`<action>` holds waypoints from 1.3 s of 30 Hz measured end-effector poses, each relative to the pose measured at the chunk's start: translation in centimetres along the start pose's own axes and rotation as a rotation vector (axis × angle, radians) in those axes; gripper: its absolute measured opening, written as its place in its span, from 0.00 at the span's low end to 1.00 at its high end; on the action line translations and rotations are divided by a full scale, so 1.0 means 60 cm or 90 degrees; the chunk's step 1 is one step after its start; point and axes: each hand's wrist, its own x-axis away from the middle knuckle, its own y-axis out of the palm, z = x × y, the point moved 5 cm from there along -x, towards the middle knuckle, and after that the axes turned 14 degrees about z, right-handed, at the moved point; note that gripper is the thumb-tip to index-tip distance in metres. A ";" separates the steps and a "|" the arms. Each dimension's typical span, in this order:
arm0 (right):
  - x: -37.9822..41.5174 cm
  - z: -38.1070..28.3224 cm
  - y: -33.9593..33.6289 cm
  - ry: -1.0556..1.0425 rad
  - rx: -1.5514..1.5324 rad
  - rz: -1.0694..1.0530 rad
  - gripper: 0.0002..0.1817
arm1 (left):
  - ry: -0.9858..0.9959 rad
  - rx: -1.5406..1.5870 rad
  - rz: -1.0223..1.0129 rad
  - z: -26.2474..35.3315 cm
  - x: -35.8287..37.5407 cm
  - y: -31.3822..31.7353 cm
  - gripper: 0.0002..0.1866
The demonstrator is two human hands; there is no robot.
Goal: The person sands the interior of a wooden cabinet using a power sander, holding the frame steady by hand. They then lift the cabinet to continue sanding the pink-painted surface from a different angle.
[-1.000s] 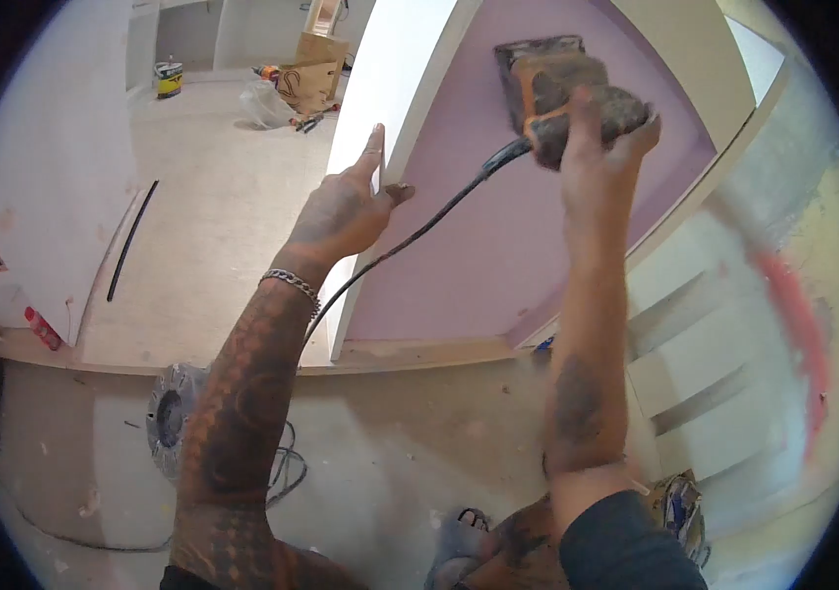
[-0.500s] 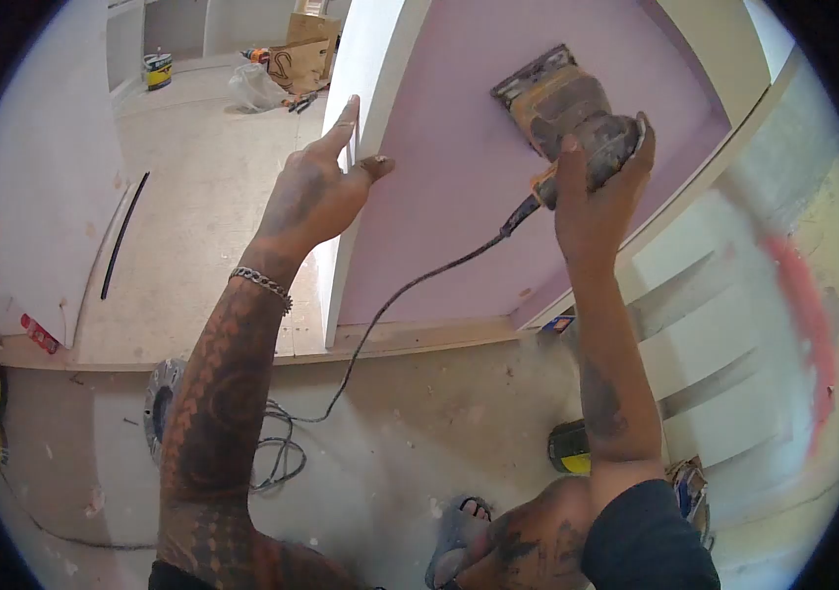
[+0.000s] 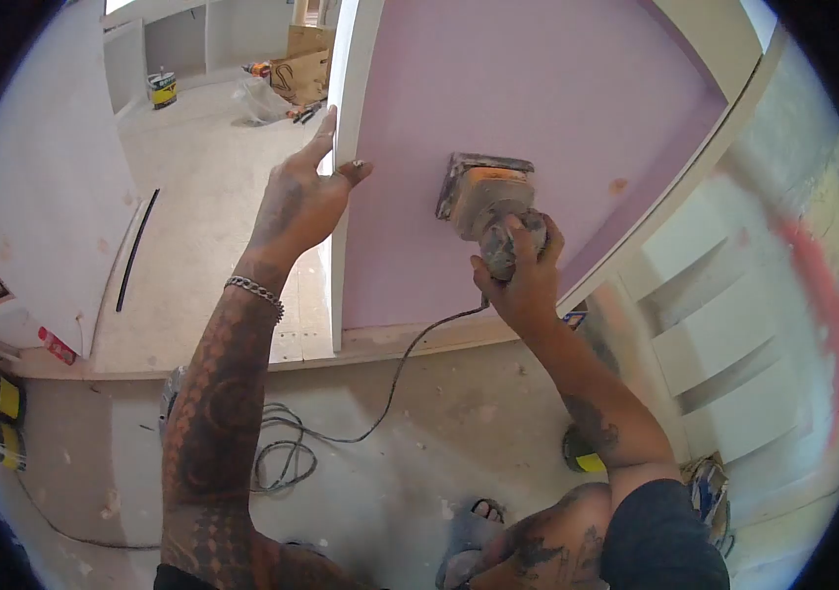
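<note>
My right hand point(image 3: 528, 270) is wrapped around the rear grip of a dusty orange and grey electric sander point(image 3: 493, 202). The sander's flat pad lies against the pink panel point(image 3: 419, 88), left of the panel's middle. From its back end a dark power cord point(image 3: 402, 369) runs down to the floor. My left hand point(image 3: 303, 192) rests at the white edge point(image 3: 349, 128) of the panel's frame, with thumb and index finger apart and nothing held. The remaining left fingers are mostly hidden.
Coils of cord point(image 3: 285, 462) lie on the dusty floor. Paint cans point(image 3: 3, 393) stand at far left, another can point(image 3: 582, 450) near my right knee. A black strip point(image 3: 137, 251), a cardboard box point(image 3: 299, 77) and a plastic bag point(image 3: 260, 103) lie beyond the frame. A white slatted panel point(image 3: 724, 334) leans right.
My right hand has brought the sander down and left across the pink panel, and the tool has turned more upright. My left hand stays at the frame edge. The view has shifted slightly.
</note>
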 end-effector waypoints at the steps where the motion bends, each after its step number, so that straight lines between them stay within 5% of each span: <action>1: -0.003 0.002 -0.002 0.001 -0.001 0.002 0.43 | -0.014 -0.018 -0.011 0.002 -0.001 0.003 0.38; 7: -0.075 -0.048 -0.004 -0.049 -0.004 -0.015 0.43 | -0.041 -0.007 -0.026 -0.004 -0.002 0.003 0.36; 18: -0.241 -0.042 -0.050 0.053 -0.004 0.227 0.47 | -0.040 -0.004 -0.049 -0.010 -0.006 0.000 0.40; 22: -0.240 -0.055 -0.047 0.123 -0.039 0.229 0.47 | -0.058 0.026 -0.035 -0.014 -0.005 0.001 0.41; 27: -0.194 -0.065 -0.022 0.007 -0.008 0.173 0.47 | -0.058 0.048 -0.041 -0.017 -0.006 0.001 0.42; 33: -0.137 -0.054 -0.009 0.032 -0.013 0.096 0.47 | 0.025 0.021 0.011 -0.024 -0.011 0.001 0.41; 39: -0.157 -0.051 -0.014 0.060 -0.008 0.162 0.46 | -0.019 0.005 -0.014 -0.033 -0.007 0.007 0.41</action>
